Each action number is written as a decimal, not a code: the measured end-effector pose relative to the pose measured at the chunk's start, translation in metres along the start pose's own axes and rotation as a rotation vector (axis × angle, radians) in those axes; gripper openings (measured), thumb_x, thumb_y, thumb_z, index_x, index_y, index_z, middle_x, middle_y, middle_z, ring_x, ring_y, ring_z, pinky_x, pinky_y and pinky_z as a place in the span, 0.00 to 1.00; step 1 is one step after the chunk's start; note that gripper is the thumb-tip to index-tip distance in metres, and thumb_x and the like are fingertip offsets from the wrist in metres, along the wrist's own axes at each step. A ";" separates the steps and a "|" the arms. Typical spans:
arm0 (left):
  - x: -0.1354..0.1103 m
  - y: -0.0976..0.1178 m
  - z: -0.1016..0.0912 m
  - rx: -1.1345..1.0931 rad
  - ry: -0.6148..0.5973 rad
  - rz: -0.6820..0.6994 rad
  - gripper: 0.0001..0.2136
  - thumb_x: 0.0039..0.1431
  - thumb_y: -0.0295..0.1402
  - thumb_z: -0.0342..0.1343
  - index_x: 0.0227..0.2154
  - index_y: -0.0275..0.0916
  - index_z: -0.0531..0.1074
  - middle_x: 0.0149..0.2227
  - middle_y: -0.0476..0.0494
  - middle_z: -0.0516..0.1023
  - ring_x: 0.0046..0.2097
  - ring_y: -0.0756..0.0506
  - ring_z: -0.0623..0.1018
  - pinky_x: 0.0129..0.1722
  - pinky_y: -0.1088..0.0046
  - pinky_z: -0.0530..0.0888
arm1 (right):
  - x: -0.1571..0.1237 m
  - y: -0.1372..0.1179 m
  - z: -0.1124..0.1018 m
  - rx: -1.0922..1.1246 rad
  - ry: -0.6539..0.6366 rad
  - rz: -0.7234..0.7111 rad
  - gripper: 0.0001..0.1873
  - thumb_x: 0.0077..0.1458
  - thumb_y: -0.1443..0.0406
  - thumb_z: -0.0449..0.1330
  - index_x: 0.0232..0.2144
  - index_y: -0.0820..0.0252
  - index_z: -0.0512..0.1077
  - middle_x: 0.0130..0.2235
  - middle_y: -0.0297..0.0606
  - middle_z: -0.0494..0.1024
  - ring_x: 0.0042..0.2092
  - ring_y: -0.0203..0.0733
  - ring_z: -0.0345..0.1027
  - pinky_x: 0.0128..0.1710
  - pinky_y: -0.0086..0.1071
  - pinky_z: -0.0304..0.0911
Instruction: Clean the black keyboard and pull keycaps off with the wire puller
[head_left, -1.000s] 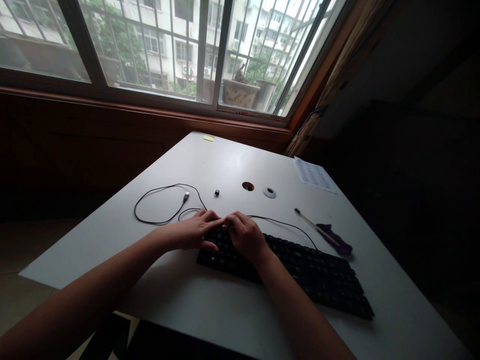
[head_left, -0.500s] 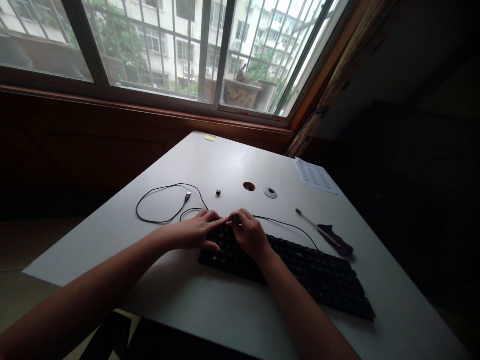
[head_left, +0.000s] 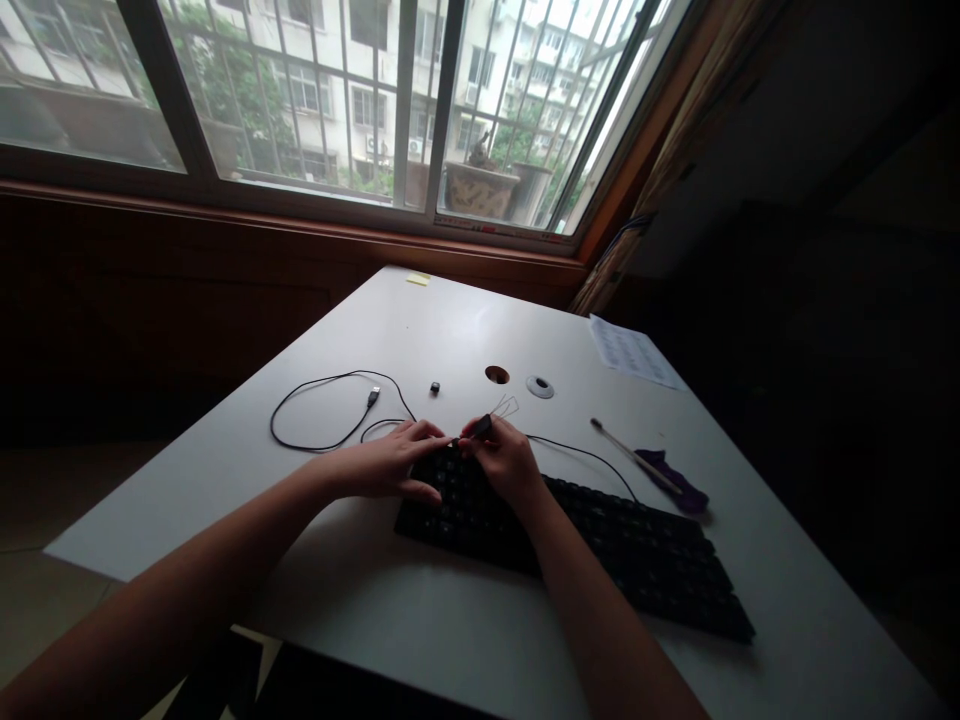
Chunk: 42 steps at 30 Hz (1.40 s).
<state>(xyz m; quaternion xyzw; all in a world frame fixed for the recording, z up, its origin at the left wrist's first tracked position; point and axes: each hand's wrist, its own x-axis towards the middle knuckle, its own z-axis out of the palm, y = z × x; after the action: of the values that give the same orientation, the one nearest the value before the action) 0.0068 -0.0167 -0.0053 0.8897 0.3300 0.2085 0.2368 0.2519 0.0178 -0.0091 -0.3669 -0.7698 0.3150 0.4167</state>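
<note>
Pinching a small dark-handled tool (head_left: 480,427) between thumb and fingers, the right hand (head_left: 504,462) is hovering over the left end of the black keyboard (head_left: 637,550). Taking twelve o'clock as toward the window (head_left: 341,95), the handle is pointing up toward two o'clock, its thin wire loops (head_left: 506,405) fanning out beyond the fist, while its other end is aiming at eight o'clock, where the left forefinger is meeting the right fingertips. The keyboard is lying directly below both hands, its long axis running from ten o'clock to four, most of its length stretching away toward four from the right hand's grip. The left hand (head_left: 390,462) is spreading over that left end, grasping nothing that shows, thumb and forefinger splayed apart across the keys; it is sitting nearer the keyboard's left edge than the right hand is. A loose dark cube (head_left: 435,388) is lying just beyond the left fingertips, near twelve o'clock from them.

The right hand and forearm are covering part of the key rows, and shadow is blurring the legends. Whether anything small is sitting between the meeting fingertips, I cannot tell. Both forearms are running out of view at the bottom.
</note>
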 end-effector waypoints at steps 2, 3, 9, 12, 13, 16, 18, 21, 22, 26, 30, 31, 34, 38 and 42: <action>0.004 0.000 -0.001 -0.030 0.051 -0.042 0.28 0.64 0.48 0.58 0.64 0.47 0.63 0.57 0.36 0.69 0.58 0.38 0.70 0.58 0.56 0.69 | 0.000 -0.001 -0.002 0.080 0.009 0.034 0.06 0.55 0.64 0.66 0.36 0.57 0.74 0.34 0.37 0.79 0.33 0.41 0.75 0.36 0.35 0.73; 0.006 0.001 -0.001 -0.039 0.088 -0.072 0.24 0.65 0.47 0.56 0.60 0.45 0.67 0.55 0.37 0.71 0.55 0.39 0.72 0.56 0.58 0.70 | 0.001 -0.001 -0.003 0.116 0.013 0.046 0.07 0.54 0.63 0.66 0.37 0.57 0.74 0.34 0.37 0.79 0.34 0.41 0.75 0.36 0.36 0.73; 0.021 0.015 -0.001 -0.123 0.319 -0.227 0.14 0.67 0.43 0.55 0.42 0.40 0.79 0.39 0.44 0.81 0.41 0.44 0.78 0.43 0.69 0.73 | 0.000 -0.008 -0.004 0.205 0.029 -0.009 0.10 0.54 0.61 0.68 0.39 0.56 0.75 0.37 0.38 0.80 0.39 0.42 0.77 0.43 0.38 0.74; 0.024 0.021 0.000 -0.231 0.329 -0.301 0.14 0.65 0.44 0.56 0.41 0.39 0.80 0.37 0.44 0.82 0.39 0.45 0.79 0.40 0.71 0.73 | -0.001 -0.013 -0.004 0.167 0.020 -0.079 0.07 0.56 0.63 0.66 0.39 0.55 0.76 0.39 0.38 0.80 0.40 0.42 0.76 0.44 0.38 0.74; 0.025 0.022 0.000 -0.264 0.329 -0.328 0.15 0.65 0.45 0.57 0.40 0.38 0.80 0.37 0.44 0.83 0.39 0.44 0.80 0.40 0.71 0.73 | -0.001 -0.015 -0.005 0.150 0.017 -0.100 0.07 0.57 0.63 0.66 0.39 0.54 0.76 0.40 0.38 0.80 0.41 0.42 0.76 0.44 0.38 0.74; 0.026 0.025 0.001 -0.348 0.359 -0.381 0.15 0.63 0.45 0.58 0.40 0.38 0.80 0.37 0.44 0.83 0.39 0.43 0.80 0.41 0.70 0.74 | -0.001 -0.022 -0.006 0.107 0.017 -0.171 0.05 0.58 0.64 0.65 0.39 0.54 0.76 0.40 0.38 0.79 0.42 0.43 0.75 0.46 0.40 0.73; 0.027 0.026 0.002 -0.390 0.396 -0.393 0.14 0.61 0.44 0.60 0.39 0.38 0.79 0.37 0.43 0.83 0.39 0.43 0.80 0.40 0.70 0.74 | -0.001 -0.026 -0.006 0.094 0.020 -0.209 0.05 0.58 0.65 0.64 0.39 0.54 0.76 0.41 0.39 0.79 0.43 0.43 0.75 0.46 0.39 0.72; 0.028 0.026 0.003 -0.433 0.436 -0.392 0.13 0.58 0.43 0.63 0.38 0.38 0.79 0.37 0.43 0.83 0.39 0.44 0.80 0.39 0.71 0.74 | -0.002 -0.028 -0.007 0.080 0.034 -0.216 0.05 0.59 0.66 0.63 0.38 0.53 0.77 0.40 0.38 0.78 0.41 0.42 0.74 0.42 0.37 0.72; 0.027 0.026 0.004 -0.449 0.443 -0.391 0.13 0.58 0.43 0.63 0.38 0.38 0.79 0.37 0.43 0.83 0.39 0.44 0.80 0.39 0.71 0.74 | -0.003 -0.028 -0.007 0.075 0.043 -0.211 0.05 0.59 0.66 0.63 0.38 0.53 0.77 0.38 0.37 0.78 0.40 0.42 0.74 0.41 0.36 0.72; 0.027 0.025 0.006 -0.471 0.489 -0.390 0.14 0.57 0.44 0.64 0.35 0.37 0.78 0.34 0.44 0.82 0.36 0.45 0.79 0.36 0.72 0.73 | -0.003 -0.027 -0.006 0.078 0.076 -0.200 0.04 0.59 0.66 0.64 0.37 0.53 0.79 0.37 0.37 0.79 0.39 0.41 0.75 0.41 0.37 0.71; 0.026 0.024 0.007 -0.446 0.526 -0.405 0.14 0.56 0.44 0.65 0.32 0.36 0.77 0.31 0.45 0.81 0.33 0.46 0.78 0.33 0.73 0.71 | -0.003 -0.028 -0.006 0.116 0.059 -0.213 0.06 0.58 0.65 0.65 0.39 0.52 0.80 0.39 0.38 0.80 0.41 0.43 0.76 0.44 0.39 0.72; 0.027 0.024 0.007 -0.440 0.530 -0.407 0.14 0.56 0.44 0.65 0.31 0.36 0.77 0.31 0.45 0.81 0.33 0.46 0.78 0.33 0.73 0.72 | -0.002 -0.028 -0.007 0.129 0.054 -0.211 0.07 0.58 0.65 0.65 0.39 0.52 0.80 0.39 0.38 0.81 0.41 0.43 0.76 0.44 0.39 0.72; 0.027 0.026 0.006 -0.456 0.545 -0.382 0.14 0.55 0.43 0.66 0.36 0.36 0.78 0.33 0.43 0.82 0.35 0.44 0.80 0.35 0.72 0.74 | -0.002 -0.029 -0.009 0.175 0.044 -0.185 0.07 0.57 0.65 0.66 0.39 0.51 0.81 0.39 0.38 0.81 0.41 0.43 0.76 0.44 0.39 0.72; 0.027 0.030 0.004 -0.490 0.526 -0.297 0.15 0.59 0.41 0.64 0.44 0.38 0.78 0.39 0.41 0.83 0.40 0.42 0.82 0.41 0.68 0.77 | -0.001 -0.029 -0.012 0.252 0.039 -0.094 0.05 0.57 0.63 0.66 0.37 0.52 0.82 0.38 0.38 0.82 0.42 0.44 0.76 0.45 0.39 0.71; 0.026 0.031 0.003 -0.513 0.498 -0.240 0.12 0.60 0.39 0.64 0.41 0.36 0.80 0.40 0.39 0.83 0.41 0.42 0.82 0.44 0.68 0.77 | -0.002 -0.029 -0.013 0.394 0.026 0.084 0.07 0.55 0.59 0.68 0.36 0.53 0.82 0.37 0.38 0.83 0.41 0.45 0.76 0.45 0.40 0.70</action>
<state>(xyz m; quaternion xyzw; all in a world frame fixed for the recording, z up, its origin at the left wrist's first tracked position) 0.0410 -0.0204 0.0152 0.6785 0.4162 0.4651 0.3874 0.2552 0.0028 0.0182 -0.3139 -0.6718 0.4719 0.4769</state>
